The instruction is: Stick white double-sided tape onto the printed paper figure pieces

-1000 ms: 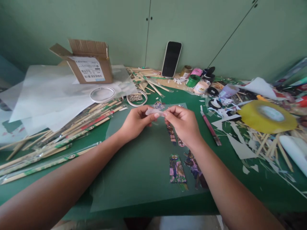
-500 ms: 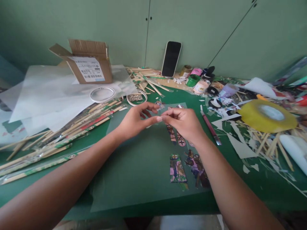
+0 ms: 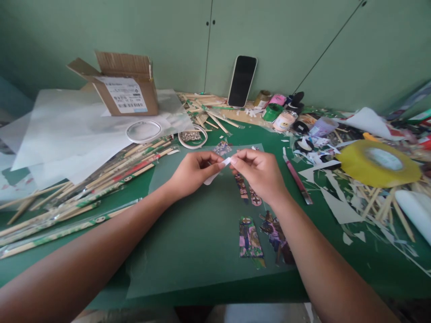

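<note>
Between my hands is a small white piece of paper or tape (image 3: 213,178). My left hand (image 3: 193,175) pinches it with thumb and forefinger. At its upper right end the thumb and fingertips of my right hand (image 3: 261,172) are closed on it. Both hands are above a see-through sheet (image 3: 188,251) lying on the green table. Painted cutouts lie on this sheet: a patterned robe-like piece (image 3: 249,237), a dark purple piece (image 3: 274,235) partly behind my right forearm, and narrow strips (image 3: 241,185) below my right hand.
Wrapped chopsticks (image 3: 101,188) and an open cardboard box (image 3: 126,94) are on the left. A phone (image 3: 242,80) leans at the back beside paint jars (image 3: 284,120). To the right are a craft knife (image 3: 298,179), a yellow tape roll (image 3: 357,163) and paper scraps (image 3: 341,204).
My hands have moved slightly apart, and more of the white piece shows between them. The view has shifted a little.
</note>
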Tool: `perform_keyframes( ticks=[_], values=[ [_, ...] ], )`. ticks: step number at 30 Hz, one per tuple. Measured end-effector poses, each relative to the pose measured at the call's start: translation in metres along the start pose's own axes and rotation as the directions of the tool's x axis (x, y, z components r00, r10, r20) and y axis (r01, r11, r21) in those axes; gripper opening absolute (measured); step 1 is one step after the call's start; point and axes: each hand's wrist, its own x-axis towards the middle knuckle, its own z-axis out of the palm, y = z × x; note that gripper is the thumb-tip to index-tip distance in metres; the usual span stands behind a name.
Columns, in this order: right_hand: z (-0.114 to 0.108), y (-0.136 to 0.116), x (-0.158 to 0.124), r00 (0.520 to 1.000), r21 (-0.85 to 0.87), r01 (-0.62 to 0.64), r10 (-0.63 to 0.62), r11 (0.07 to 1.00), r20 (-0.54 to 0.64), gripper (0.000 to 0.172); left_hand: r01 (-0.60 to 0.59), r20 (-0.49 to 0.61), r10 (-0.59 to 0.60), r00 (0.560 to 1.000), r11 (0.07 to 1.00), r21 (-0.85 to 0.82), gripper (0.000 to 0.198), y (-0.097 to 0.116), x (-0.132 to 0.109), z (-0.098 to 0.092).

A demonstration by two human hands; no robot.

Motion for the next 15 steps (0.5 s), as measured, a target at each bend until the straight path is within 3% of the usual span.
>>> perform_keyframes(
  ticks=[6,9,15],
  values=[
    [0.0009,0.0033,0.0008,0.998,-0.028,-0.007,0.005,1.000,-0.068,0.022,-0.086,0.042,0.087,0.995,0.996,-0.013,0.046,0.0011,-0.0022,0.0003],
    [0.0002,0.0019,0.0011,0.997,-0.012,0.005,-0.006,1.000,-0.082,0.021,-0.128,0.000,0.128,0.992,0.992,-0.022,0.056,0.0027,-0.0034,0.0011],
    [0.0028,-0.0030,-0.0031,0.997,-0.099,0.053,-0.048,0.994,0.054,0.020,-0.040,-0.044,0.044,0.998,0.995,0.089,0.035,0.0027,-0.0024,0.0009]
  ],
)
